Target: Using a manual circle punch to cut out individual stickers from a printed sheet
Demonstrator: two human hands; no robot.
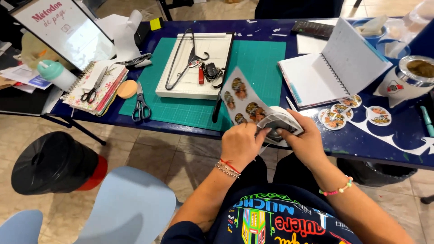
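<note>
My left hand (241,143) and my right hand (304,141) together grip a white round punch tool (281,125) at the table's front edge. A printed sheet with round pictures (241,101) is fed into the tool and sticks up to the left. My left hand pinches the sheet's lower edge at the tool. My right hand wraps the tool's right side, thumb on top. Several cut round stickers (334,118) lie on the dark blue table (407,135) just to the right.
A green cutting mat (257,58) holds a white paper trimmer (199,68) and scissors (141,106). An open spiral notebook (339,68) lies at the right. A punched paper strip (393,140), a floral notebook with scissors (97,86), a framed sign (63,27), a black bin (54,162) and a pale blue chair (126,208) surround me.
</note>
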